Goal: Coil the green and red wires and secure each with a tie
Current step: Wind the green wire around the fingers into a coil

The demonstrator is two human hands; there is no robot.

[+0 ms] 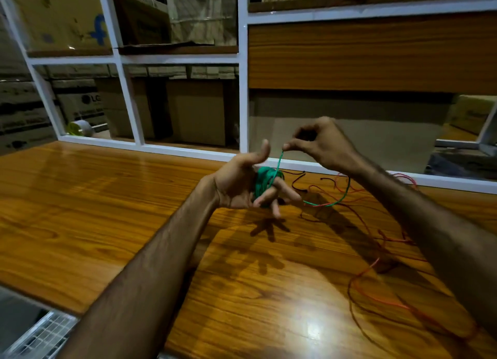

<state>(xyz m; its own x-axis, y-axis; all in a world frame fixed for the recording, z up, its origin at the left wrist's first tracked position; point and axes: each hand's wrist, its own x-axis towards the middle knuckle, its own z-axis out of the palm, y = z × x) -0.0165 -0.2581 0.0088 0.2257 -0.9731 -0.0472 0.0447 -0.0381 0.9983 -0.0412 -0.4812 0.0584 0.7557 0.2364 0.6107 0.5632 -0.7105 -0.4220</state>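
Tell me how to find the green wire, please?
Look over the wooden table, where two hands meet. The left hand has the green wire wound around its fingers, and the right hand pinches its free end. The red wire lies loose on the table instead.

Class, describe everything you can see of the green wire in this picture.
The green wire is thin and flexible-looking, mostly wound into a bundle around the fingers of the left hand, held above the wooden table. One strand rises from the bundle to the right hand, which pinches it. A loose green stretch curves low to the right among red wire strands. No tie shows on it.
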